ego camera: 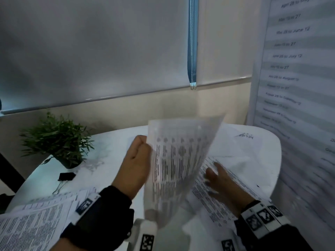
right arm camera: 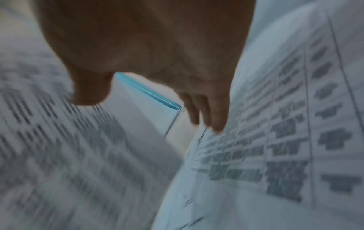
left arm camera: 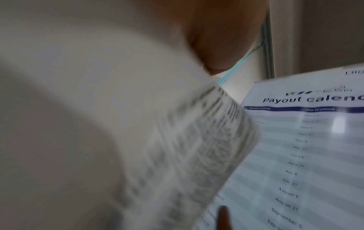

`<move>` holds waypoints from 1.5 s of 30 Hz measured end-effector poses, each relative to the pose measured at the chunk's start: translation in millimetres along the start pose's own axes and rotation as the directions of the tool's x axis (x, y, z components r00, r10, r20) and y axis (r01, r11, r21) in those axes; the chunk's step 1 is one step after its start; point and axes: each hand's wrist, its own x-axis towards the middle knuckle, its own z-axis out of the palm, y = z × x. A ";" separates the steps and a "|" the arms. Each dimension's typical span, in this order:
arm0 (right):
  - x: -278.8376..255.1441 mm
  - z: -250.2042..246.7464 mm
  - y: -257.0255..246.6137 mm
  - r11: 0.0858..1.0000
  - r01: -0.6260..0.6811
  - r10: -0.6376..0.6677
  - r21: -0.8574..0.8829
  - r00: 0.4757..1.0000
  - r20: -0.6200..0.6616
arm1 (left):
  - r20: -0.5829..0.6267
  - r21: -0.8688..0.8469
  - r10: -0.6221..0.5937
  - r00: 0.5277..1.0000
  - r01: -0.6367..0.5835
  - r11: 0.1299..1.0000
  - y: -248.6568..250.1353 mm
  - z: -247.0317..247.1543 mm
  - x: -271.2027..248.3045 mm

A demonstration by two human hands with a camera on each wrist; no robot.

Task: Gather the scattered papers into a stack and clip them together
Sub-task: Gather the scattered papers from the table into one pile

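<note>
My left hand (ego camera: 138, 156) grips a printed sheet (ego camera: 177, 160) by its left edge and holds it upright above the white table (ego camera: 112, 142); the sheet is blurred. In the left wrist view the same sheet (left arm camera: 177, 140) fills the frame below the palm. To its right, my right hand (ego camera: 217, 176) is spread with straight fingers over a printed paper (ego camera: 228, 196) lying on the table. In the right wrist view its fingertips (right arm camera: 216, 124) touch a page of tables (right arm camera: 285, 124). More white sheets (ego camera: 241, 147) lie beyond. A black binder clip (ego camera: 66, 177) sits at the left.
A small potted plant (ego camera: 58, 142) stands at the table's back left, just behind the clip. A pile of printed papers (ego camera: 36, 220) lies at the front left. A tall payout calendar poster (ego camera: 293, 87) stands along the right edge. A blind and its blue cord (ego camera: 192, 42) hang behind.
</note>
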 end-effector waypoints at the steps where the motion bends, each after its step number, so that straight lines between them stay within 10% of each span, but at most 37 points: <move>1: -3.7 4.4 -1.2 0.994 -0.037 0.027 0.100 0.995 0.092 | -0.016 -0.025 -0.035 0.999 0.035 0.999 -1.5 -2.1 2.3; 7: -9.8 26.3 2.2 0.980 0.112 -0.126 0.163 0.989 0.079 | -0.052 -0.334 -0.457 0.888 0.415 0.846 -44.8 -14.6 -21.8; 12: -9.9 43.3 15.2 0.961 0.078 -0.044 -0.264 0.990 0.131 | -0.174 -0.322 -0.612 0.771 0.543 0.775 -74.0 -23.0 -57.3; 15: -9.7 37.8 13.6 0.590 0.032 0.018 -0.806 0.998 0.052 | -0.381 -0.181 -0.541 0.750 0.513 0.839 -80.4 -45.5 -68.8; 18: -4.6 26.3 21.1 0.134 -0.089 0.089 -0.987 0.993 -0.078 | -0.342 0.034 -0.506 0.791 0.549 0.835 -89.2 -66.1 -83.1; 20: -1.3 26.6 28.4 0.058 -0.127 0.195 -0.990 0.974 -0.114 | -0.269 0.249 -0.477 0.836 0.539 0.804 -93.5 -72.6 -89.6; 26: 1.2 23.7 26.3 0.051 -0.095 0.131 -0.994 0.988 -0.087 | -0.110 0.399 -0.545 0.831 0.539 0.742 -104.4 -63.4 -104.0; 33: -13.3 37.8 14.8 0.166 -0.029 -0.087 -0.986 0.995 -0.044 | -0.177 0.019 -0.680 0.711 0.694 0.720 -103.3 -54.9 -111.2; 36: -32.8 73.7 -4.2 0.254 0.197 -0.226 -0.947 0.964 0.140 | -0.070 -0.134 -0.744 0.665 0.732 0.667 -147.1 -62.5 -122.0; 41: -63.1 146.1 0.3 0.419 0.554 0.087 -0.719 0.764 0.639 | -0.062 -0.202 -0.711 0.700 0.689 0.696 -97.9 -54.1 -118.5; 45: -1.4 107.2 3.5 0.485 0.293 -0.027 -0.824 0.947 0.321 | -0.148 -0.025 -0.607 0.781 0.611 0.792 -109.9 -63.9 -124.0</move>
